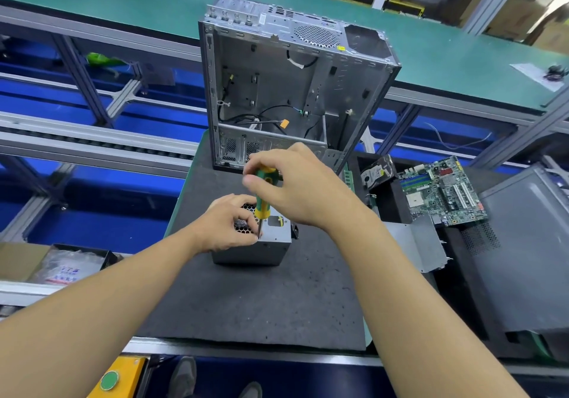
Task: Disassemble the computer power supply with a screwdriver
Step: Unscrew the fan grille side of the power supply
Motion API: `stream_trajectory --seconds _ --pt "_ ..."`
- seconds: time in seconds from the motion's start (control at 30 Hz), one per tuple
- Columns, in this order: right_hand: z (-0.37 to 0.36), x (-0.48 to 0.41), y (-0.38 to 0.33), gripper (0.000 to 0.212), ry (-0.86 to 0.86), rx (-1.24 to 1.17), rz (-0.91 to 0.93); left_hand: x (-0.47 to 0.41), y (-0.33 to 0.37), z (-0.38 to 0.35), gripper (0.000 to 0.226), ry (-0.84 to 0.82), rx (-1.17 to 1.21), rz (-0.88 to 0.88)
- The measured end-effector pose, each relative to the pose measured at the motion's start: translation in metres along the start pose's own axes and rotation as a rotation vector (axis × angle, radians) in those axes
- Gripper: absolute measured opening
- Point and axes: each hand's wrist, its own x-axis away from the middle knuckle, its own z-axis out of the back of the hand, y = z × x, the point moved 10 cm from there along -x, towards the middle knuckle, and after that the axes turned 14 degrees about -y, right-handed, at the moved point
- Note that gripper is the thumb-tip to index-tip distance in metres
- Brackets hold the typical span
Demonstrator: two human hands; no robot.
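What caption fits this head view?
Right hand holds a screwdriver on the power supply; left hand pinches its shaft.

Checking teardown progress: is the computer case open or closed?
Open. The case stands with its side panel off; its bare interior and loose cables show.

Empty computer case (277, 90) stands upright at the far edge of the dark foam mat (261, 299), open side facing the camera. Loose cables and an orange connector (284, 123) sit low inside it. Right of mat: hard drive (377, 171), motherboard (443, 191) just beside it, grey metal panel (415, 247) nearer. Green conveyor belt (462, 53) runs behind the case. Lower left: plastic bag (67, 265) in a box. Bottom edge: green button (109, 380) on yellow housing.
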Motion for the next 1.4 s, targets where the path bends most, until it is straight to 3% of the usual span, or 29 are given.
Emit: stream_trajectory --seconds 0.13,0.27,0.4,0.67,0.93,1.1,1.4 --pt "0.011 -0.003 -0.002 0.023 0.094 -0.035 0.024 -0.001 -0.001 0.000 0.010 0.017 -0.042 0.016" --pt "0.015 -0.004 0.005 0.047 0.103 -0.106 -0.030 0.000 0.000 0.000 0.009 0.039 -0.029 0.012" --pt "0.022 0.001 0.006 0.022 0.112 -0.096 -0.034 -0.002 -0.004 0.000 0.010 0.028 -0.043 0.024" --pt "0.026 0.009 0.002 0.030 0.118 -0.063 0.007 -0.004 -0.011 -0.001 0.027 0.031 -0.015 0.046" --pt "0.030 0.011 0.005 0.012 0.251 -0.093 -0.006 -0.005 -0.012 -0.002 0.024 0.007 -0.040 0.071" --pt "0.029 0.009 0.013 0.032 0.221 -0.146 -0.004 -0.005 -0.012 -0.003 0.029 0.019 -0.019 0.076" --pt "0.027 0.007 0.012 0.030 0.160 -0.151 -0.020 -0.002 -0.009 -0.003 0.034 -0.005 -0.002 0.064"
